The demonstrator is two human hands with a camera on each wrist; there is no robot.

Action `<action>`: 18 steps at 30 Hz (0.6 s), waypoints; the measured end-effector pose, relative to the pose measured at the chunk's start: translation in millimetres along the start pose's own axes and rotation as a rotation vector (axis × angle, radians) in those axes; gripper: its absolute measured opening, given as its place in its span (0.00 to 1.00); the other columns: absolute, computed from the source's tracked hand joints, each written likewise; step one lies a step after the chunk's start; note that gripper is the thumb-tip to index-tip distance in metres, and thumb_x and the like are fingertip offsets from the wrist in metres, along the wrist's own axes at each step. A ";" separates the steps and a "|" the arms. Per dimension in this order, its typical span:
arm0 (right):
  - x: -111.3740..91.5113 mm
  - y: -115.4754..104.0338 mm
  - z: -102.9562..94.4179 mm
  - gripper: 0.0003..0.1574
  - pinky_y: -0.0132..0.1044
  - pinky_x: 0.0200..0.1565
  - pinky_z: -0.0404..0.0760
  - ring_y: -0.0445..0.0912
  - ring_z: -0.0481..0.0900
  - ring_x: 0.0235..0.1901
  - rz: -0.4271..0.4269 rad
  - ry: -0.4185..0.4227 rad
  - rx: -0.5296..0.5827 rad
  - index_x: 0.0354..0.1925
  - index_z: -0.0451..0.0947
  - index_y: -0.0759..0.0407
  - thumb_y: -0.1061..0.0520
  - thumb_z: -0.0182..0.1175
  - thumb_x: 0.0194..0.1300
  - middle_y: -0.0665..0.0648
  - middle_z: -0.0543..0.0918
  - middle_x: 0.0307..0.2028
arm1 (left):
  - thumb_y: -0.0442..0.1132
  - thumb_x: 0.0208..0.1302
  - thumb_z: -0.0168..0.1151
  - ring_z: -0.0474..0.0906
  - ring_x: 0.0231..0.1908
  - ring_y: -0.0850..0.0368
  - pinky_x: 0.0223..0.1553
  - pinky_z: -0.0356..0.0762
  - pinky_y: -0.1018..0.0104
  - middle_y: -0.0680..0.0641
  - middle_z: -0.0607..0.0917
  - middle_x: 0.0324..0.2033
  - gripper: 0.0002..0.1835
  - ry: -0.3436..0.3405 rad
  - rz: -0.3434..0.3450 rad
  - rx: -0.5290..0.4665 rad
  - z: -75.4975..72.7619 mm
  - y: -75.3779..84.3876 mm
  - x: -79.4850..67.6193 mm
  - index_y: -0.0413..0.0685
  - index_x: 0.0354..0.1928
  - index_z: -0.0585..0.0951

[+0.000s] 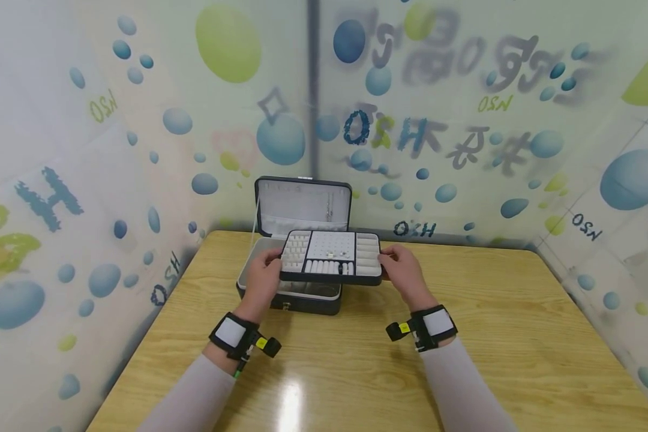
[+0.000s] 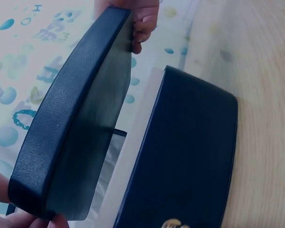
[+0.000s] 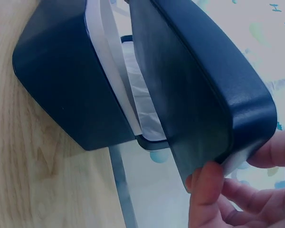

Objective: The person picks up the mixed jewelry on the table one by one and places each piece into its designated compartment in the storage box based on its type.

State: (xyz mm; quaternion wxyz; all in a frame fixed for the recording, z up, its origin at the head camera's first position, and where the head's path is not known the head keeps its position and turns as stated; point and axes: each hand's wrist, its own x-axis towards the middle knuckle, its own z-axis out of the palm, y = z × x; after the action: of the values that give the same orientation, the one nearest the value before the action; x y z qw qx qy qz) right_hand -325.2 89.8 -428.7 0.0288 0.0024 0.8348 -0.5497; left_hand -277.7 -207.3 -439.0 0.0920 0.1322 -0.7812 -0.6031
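Note:
Between my two hands is a dark jewelry tray (image 1: 332, 246) with pale compartments, ring rolls and a few small pieces of jewelry. My left hand (image 1: 263, 281) grips its left end, fingers curled under the edge. The right hand (image 1: 406, 273) pinches the opposite end, its thumb and fingertips (image 3: 206, 190) at the tray's corner. Below and behind stands the dark jewelry box (image 1: 308, 305), with its lid (image 1: 304, 207) upright and a necklace hanging inside it. In both wrist views, a gap separates the raised tray from the box rim. The tray hides part of the box's inside.
The jewelry box stands on a wooden table (image 1: 480, 336), near its back edge. Behind and beside the table hang pale curtains (image 1: 443, 144) printed with blue and green drops. A gold-coloured clasp (image 1: 286, 306) sits on the box front.

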 end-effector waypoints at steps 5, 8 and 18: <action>-0.6 -0.2 7.7 0.23 0.43 0.52 0.89 0.53 0.86 0.47 -0.009 0.001 0.021 0.63 0.78 0.65 0.51 0.56 0.81 0.67 0.82 0.55 | 0.40 0.77 0.47 0.75 0.56 0.46 0.57 0.75 0.54 0.39 0.80 0.63 0.25 0.024 0.000 -0.001 -6.9 -1.7 2.7 0.39 0.70 0.77; -1.7 0.3 13.7 0.21 0.42 0.51 0.89 0.51 0.85 0.46 -0.025 0.013 0.035 0.61 0.80 0.64 0.51 0.56 0.81 0.66 0.83 0.54 | 0.38 0.75 0.47 0.76 0.56 0.45 0.56 0.75 0.53 0.38 0.81 0.62 0.25 0.045 0.010 0.047 -10.4 -4.4 3.7 0.38 0.69 0.78; -6.1 1.7 29.8 0.20 0.40 0.45 0.90 0.48 0.86 0.40 -0.103 0.021 0.071 0.58 0.84 0.63 0.51 0.59 0.78 0.65 0.85 0.48 | 0.37 0.75 0.46 0.75 0.59 0.42 0.60 0.75 0.50 0.35 0.80 0.64 0.26 0.069 0.017 0.110 -26.1 -10.5 2.9 0.35 0.70 0.77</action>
State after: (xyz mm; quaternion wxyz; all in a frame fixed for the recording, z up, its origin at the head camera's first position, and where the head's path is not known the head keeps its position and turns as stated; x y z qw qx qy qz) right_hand -317.7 63.3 -441.7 -0.0082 -0.0338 0.8142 -0.5796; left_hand -271.6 -234.7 -442.6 0.1166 0.1514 -0.8107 -0.5534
